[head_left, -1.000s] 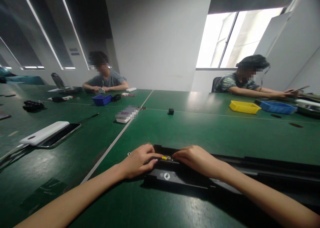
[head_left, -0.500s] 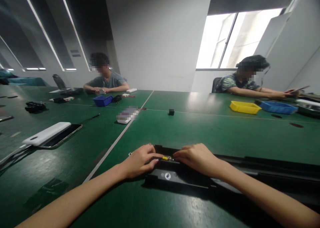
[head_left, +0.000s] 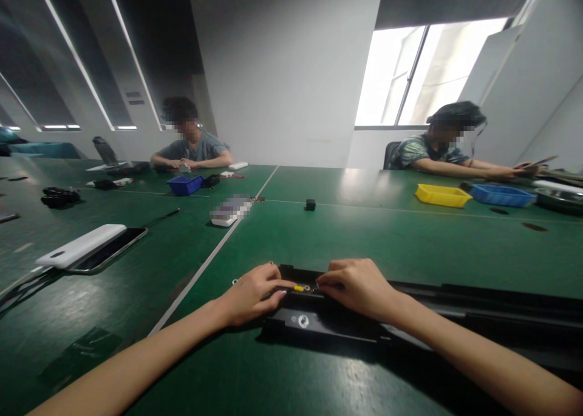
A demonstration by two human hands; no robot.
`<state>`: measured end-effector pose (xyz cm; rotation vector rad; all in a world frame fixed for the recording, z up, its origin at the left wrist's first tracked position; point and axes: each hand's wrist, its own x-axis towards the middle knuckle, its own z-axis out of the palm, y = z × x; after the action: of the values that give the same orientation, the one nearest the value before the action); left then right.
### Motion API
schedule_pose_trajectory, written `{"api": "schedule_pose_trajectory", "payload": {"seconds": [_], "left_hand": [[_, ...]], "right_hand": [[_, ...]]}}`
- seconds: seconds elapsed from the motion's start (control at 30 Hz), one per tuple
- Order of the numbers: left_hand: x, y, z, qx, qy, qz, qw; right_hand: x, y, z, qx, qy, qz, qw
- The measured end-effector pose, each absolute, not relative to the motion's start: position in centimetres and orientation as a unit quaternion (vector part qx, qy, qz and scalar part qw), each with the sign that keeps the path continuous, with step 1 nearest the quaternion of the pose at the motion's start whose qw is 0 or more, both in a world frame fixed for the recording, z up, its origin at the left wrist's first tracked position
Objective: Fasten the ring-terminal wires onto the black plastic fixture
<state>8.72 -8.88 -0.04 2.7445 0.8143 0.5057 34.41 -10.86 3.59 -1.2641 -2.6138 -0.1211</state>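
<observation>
My left hand is closed in a pinch on a ring terminal with a yellow sleeve, its metal ring pointing right. This terminal lies inside a long black metal channel that runs off to the right. Just right of the ring, my right hand has thumb and fingers pinched together over the channel. A tiny dark, shiny bit shows at those fingertips, too small to name. Another metal ring sticks out behind my left hand. A round silver spot marks the channel's near wall.
A white power bank and a phone with cables lie at left. Further back are a small black block, a yellow bin and blue bins. Two people sit across the green table.
The whole view has shifted slightly. My right fingertips have moved a little beside the ring, and a small shiny bit now shows between them and it. My left hand keeps its hold.
</observation>
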Motion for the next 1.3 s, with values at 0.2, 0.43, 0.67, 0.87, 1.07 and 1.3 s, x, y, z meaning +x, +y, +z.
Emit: {"api": "schedule_pose_trajectory", "payload": {"seconds": [0.2,0.43,0.67,0.87,1.07,1.3], "left_hand": [[8.65,-8.74,-0.13,0.938,0.279,0.168,0.121],[8.67,-8.89,-0.04,0.938,0.278,0.168,0.121],[8.63,-8.85,-0.2,0.938,0.278,0.173,0.118],[8.65,-8.85,-0.13,0.937,0.281,0.176,0.114],[8.62,-8.81,-0.21,0.937,0.283,0.172,0.113],[8.57,-8.83,-0.2,0.938,0.279,0.17,0.116]], "right_hand": [[34.35,-10.85,3.37,-0.427,-0.895,-0.046,0.12],[34.44,-10.85,3.38,-0.408,-0.907,-0.041,0.101],[34.47,-10.67,3.37,-0.383,-0.918,-0.049,0.097],[34.57,-10.67,3.37,-0.377,-0.92,-0.049,0.093],[34.75,-10.56,3.34,-0.357,-0.928,-0.05,0.095],[34.73,-10.52,3.31,-0.37,-0.921,-0.06,0.108]]}}
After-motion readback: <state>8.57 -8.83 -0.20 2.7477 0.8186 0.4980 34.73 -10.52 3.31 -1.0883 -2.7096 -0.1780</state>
